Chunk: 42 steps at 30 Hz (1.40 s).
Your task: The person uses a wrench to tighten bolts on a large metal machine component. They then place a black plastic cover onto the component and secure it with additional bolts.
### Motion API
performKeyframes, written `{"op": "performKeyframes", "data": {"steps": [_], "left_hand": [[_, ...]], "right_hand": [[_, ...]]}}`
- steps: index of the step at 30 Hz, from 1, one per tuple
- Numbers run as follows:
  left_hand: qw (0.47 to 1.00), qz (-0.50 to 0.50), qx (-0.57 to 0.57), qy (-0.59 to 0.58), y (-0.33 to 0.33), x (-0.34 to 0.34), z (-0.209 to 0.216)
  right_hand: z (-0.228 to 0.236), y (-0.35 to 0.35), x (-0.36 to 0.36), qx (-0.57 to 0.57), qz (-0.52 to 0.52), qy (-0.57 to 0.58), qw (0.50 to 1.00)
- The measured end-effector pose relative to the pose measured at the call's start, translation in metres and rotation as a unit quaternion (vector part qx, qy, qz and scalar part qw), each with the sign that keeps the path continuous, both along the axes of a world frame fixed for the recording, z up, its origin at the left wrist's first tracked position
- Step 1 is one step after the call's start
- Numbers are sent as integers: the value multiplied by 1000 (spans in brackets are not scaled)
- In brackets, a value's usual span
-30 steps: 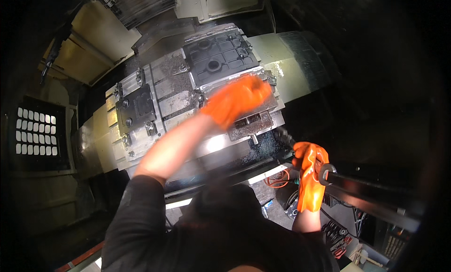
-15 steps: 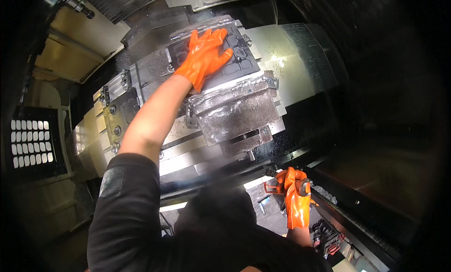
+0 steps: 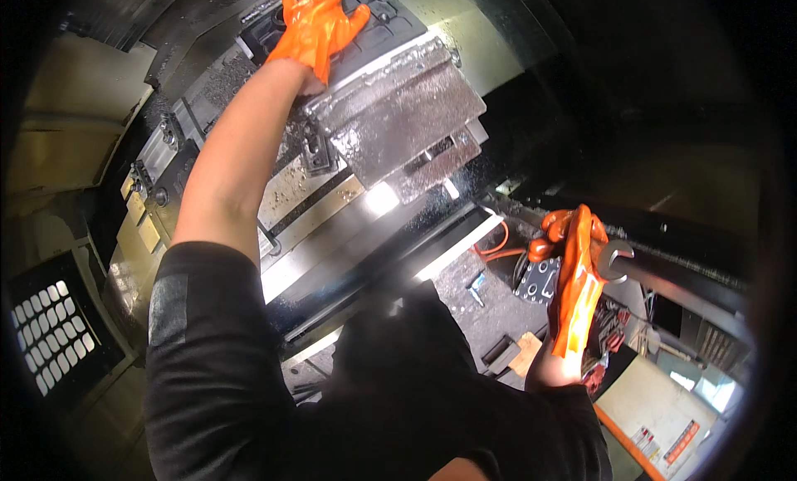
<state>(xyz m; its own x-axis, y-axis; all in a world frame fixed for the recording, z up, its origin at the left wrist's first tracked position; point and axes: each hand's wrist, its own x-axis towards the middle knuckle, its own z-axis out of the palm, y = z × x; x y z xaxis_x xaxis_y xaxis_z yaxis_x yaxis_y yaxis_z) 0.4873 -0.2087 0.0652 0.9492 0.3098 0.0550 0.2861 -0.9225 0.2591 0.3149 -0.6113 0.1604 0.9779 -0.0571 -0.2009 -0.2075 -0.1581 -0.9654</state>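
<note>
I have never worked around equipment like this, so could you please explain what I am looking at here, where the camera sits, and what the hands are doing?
The picture comes from a wide fisheye camera worn on the person's head, looking down, so straight edges bend near the rim. Both hands wear orange gloves.

The left hand is stretched up and laid flat, fingers spread, on a dark grooved block of a large metal machine. Just beside it sits a rough, shiny grey metal plate, speckled with what look like chips.

The right hand is lower, near the machine's dark front rail. It is closed around an open-ended wrench, whose forked end sticks out past the glove.

At far left is a panel of pale keys.
</note>
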Motion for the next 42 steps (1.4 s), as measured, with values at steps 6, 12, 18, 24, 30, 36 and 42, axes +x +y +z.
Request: {"op": "performKeyframes", "data": {"steps": [6, 12, 18, 24, 30, 36, 42], "left_hand": [[998, -10, -9, -59, -3, -7, 1], [999, -2, 9, -40, 7, -8, 2], [998, -38, 34, -26, -2, -6, 1], [987, -20, 138, -87, 34, 23, -56], [990, -15, 127, -62, 28, 20, -52], [994, -13, 97, -48, 23, 14, -44], [994, -24, 87, -66, 25, 9, -41]], "right_hand": [[6, 43, -35, -23, -14, -29, 999], [-22, 63, -50, -6, 33, 28, 999], [-30, 110, -58, -100, 67, -9, 993], [-19, 106, -12, -163, 55, 33, 985], [-3, 106, 28, -153, 18, 59, 986], [-118, 11, 147, 0, -54, 107, 993], [-267, -13, 186, -4, 20, 215, 976]]}}
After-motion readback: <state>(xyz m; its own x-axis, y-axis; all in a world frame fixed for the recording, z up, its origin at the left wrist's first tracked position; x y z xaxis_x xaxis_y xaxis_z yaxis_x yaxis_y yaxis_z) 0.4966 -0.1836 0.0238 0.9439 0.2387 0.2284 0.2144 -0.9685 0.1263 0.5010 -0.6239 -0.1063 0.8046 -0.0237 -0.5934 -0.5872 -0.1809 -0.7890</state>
